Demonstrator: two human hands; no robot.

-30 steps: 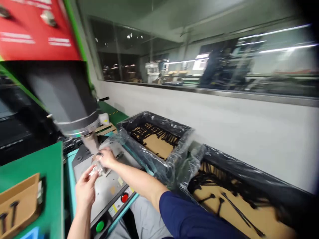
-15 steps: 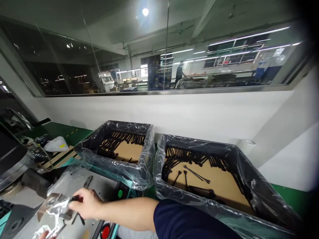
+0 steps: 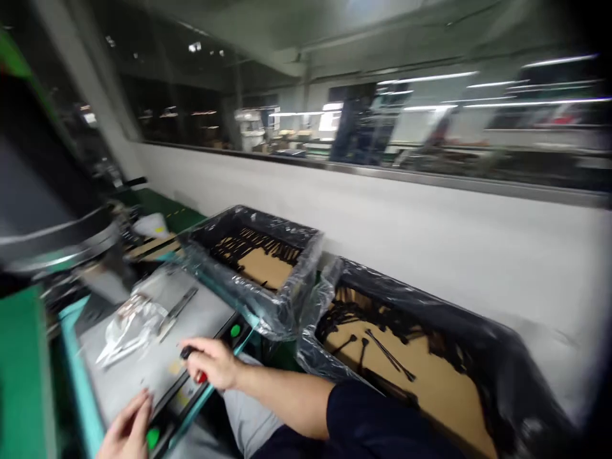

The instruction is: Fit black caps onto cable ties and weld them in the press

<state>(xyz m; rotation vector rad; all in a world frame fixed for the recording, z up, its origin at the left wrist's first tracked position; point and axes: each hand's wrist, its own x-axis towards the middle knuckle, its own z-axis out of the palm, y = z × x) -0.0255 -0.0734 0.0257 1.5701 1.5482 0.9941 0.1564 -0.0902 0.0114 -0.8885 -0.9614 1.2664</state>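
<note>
My right hand (image 3: 213, 364) is closed around a small black part (image 3: 187, 351), whose dark end pokes out past the thumb and fingers; the rest of it is hidden. That hand is over the front edge of the metal machine table (image 3: 100, 382), by a red button (image 3: 201, 377). My left hand (image 3: 128, 426) is low at the near edge, thumb and fingers pressed together; whether anything is between them cannot be seen. Beyond both hands, a fixture wrapped in clear plastic (image 3: 136, 325) and a flat metal bar (image 3: 179, 305) are on the table.
Two plastic-lined bins, a far one (image 3: 268, 305) and a near one (image 3: 430, 306), hold many slim black parts on cardboard. Green buttons (image 3: 235, 330) line the table's front. A large dark machine head (image 3: 43, 172) overhangs at left. Behind is a white wall (image 3: 406, 223) with windows.
My right hand has drawn back from the plastic-wrapped fixture to the table's front edge with the black part in it. More of my left hand shows. The view has swung left.
</note>
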